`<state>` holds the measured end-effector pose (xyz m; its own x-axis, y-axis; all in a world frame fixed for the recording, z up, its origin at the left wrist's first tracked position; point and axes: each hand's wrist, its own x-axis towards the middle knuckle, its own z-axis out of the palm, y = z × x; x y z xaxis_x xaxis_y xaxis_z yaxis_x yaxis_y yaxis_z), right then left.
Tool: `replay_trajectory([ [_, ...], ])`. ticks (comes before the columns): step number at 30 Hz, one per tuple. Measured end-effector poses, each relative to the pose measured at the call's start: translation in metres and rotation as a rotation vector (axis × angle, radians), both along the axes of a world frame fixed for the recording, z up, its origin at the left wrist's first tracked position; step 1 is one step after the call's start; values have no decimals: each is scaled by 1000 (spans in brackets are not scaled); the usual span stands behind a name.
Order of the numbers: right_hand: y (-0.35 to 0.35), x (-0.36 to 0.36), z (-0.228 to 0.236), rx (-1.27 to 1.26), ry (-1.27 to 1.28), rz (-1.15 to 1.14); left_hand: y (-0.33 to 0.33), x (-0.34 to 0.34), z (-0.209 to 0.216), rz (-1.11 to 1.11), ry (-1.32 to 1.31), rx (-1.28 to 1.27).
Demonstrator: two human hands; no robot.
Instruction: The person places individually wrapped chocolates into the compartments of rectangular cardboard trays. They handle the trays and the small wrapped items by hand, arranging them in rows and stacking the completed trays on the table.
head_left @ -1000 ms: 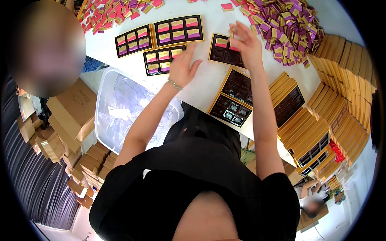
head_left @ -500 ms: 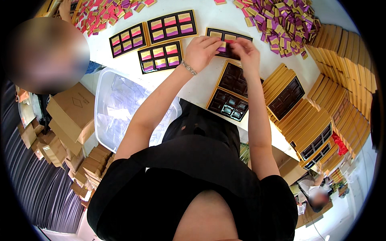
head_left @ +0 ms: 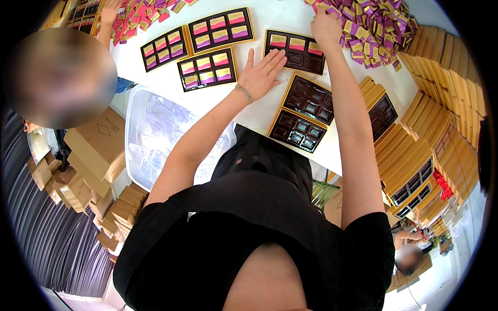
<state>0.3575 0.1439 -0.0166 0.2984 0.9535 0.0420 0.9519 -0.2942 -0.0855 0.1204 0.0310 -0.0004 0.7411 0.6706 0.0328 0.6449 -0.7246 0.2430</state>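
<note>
My left hand (head_left: 261, 76) is open, fingers spread, with its fingertips at the lower left of a dark tray box (head_left: 296, 60). Three pink-and-gold wrapped pieces (head_left: 297, 43) fill that box's top row. The bottom row's middle and right compartments show bare; my fingers partly cover the left one. My right hand (head_left: 328, 30) reaches to the near-left edge of a pile of purple-and-gold wrapped pieces (head_left: 369, 31). Its fingers are bent together at the pile; what they hold is hidden. Left of the box sit three filled boxes (head_left: 220, 32), pink pieces above, purple ones below.
Two unfilled dark trays (head_left: 296, 130) lie near the table's front edge. Stacked gold boxes (head_left: 410, 155) crowd the right. A clear plastic bin (head_left: 136, 171) of clear plastic pieces stands at left, beside cardboard cartons (head_left: 96, 137). Pink pieces (head_left: 136, 23) lie far left, near another person's hand (head_left: 110, 11).
My right hand has left the box and moved up to the purple-and-gold pile. My left hand, which was at a purple-and-gold piece, has drawn back slightly and spread its fingers.
</note>
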Motion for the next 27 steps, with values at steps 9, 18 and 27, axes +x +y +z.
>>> replay_trajectory([
  [9, -114, -49, 50, -3, 864, -231, -14, -8, -8, 72, -72, -63],
  [18, -138, -41, 40, 255, 401, -164, -8, 11, 5, -12, -73, 9],
  [27, -87, 29, 10, 169, 442, -164, 13, 20, -1, -122, 71, 29],
])
